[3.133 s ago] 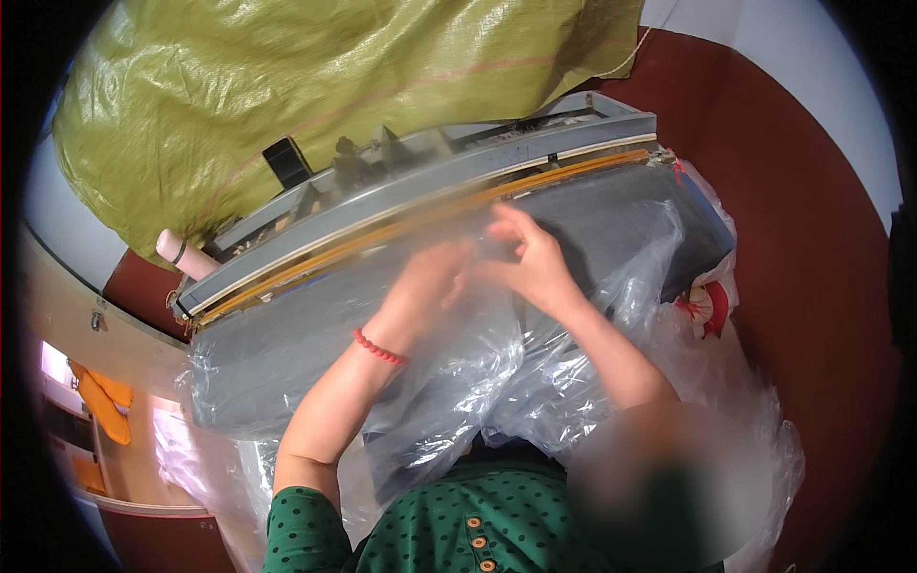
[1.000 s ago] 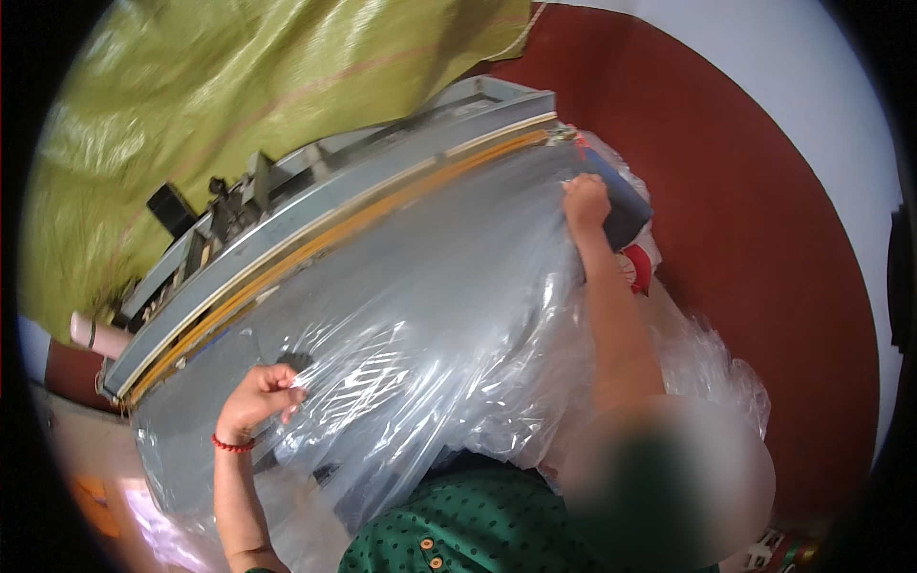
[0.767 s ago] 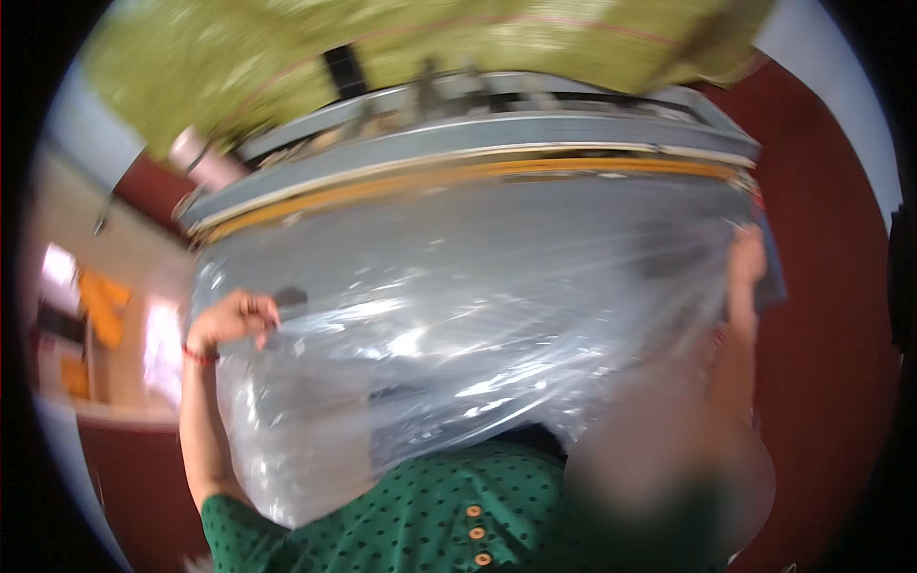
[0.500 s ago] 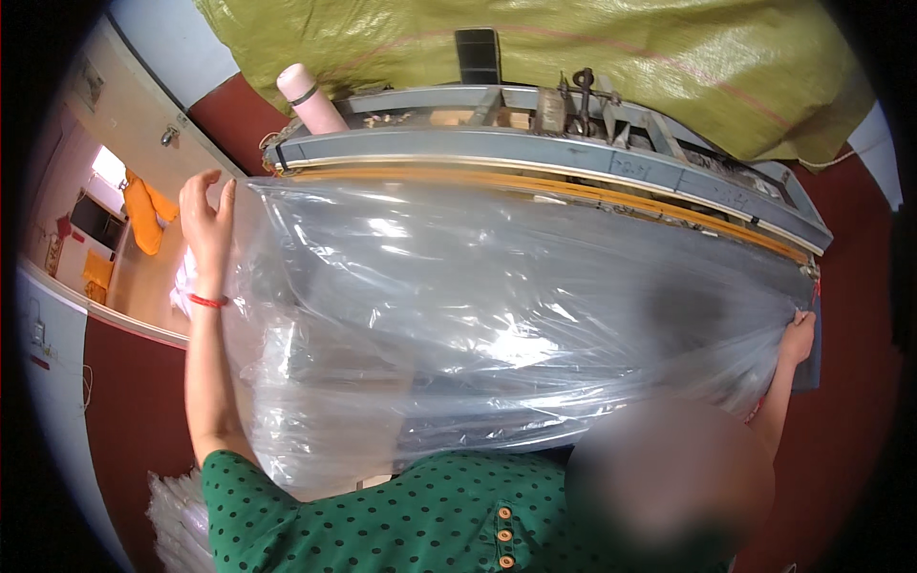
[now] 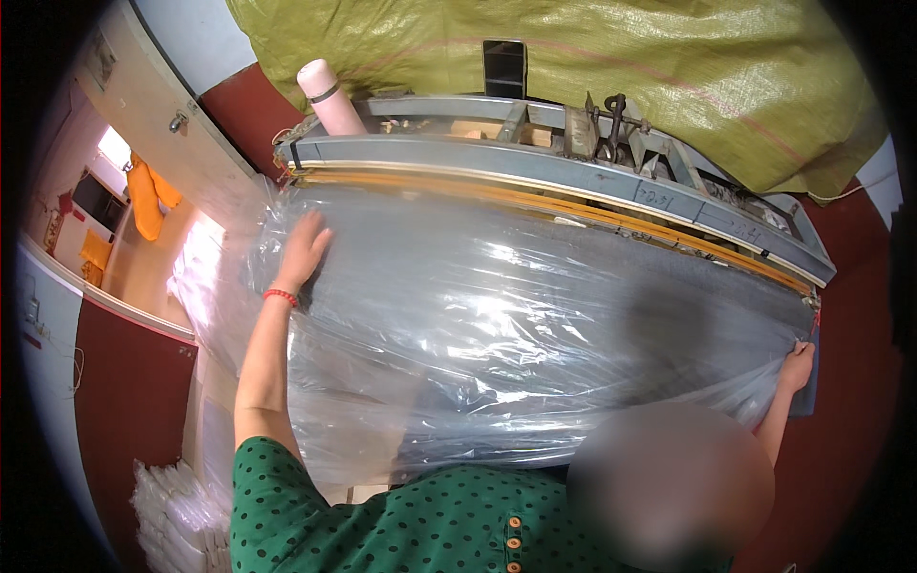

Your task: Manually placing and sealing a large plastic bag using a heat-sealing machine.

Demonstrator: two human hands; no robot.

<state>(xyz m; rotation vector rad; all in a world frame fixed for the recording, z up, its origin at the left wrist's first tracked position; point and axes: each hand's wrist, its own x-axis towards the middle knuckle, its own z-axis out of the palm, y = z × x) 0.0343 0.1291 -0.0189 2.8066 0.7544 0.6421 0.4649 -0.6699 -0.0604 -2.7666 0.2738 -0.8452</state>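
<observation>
Two hands (image 5: 304,250) (image 5: 793,367) moved apart, one sheet (image 5: 458,315)

Beyond the left hand (image 5: 304,246) and right hand (image 5: 799,366), a yellow-green tarp (image 5: 592,38) spreads across the background, its creases catching the light. Left of the left hand, a pale door (image 5: 143,81) with a metal handle (image 5: 178,121) opens on a room with a bright window-like patch (image 5: 115,148) and orange cloth (image 5: 145,205). Outward of each hand are walls (image 5: 850,382), dark red below, pale above.
</observation>
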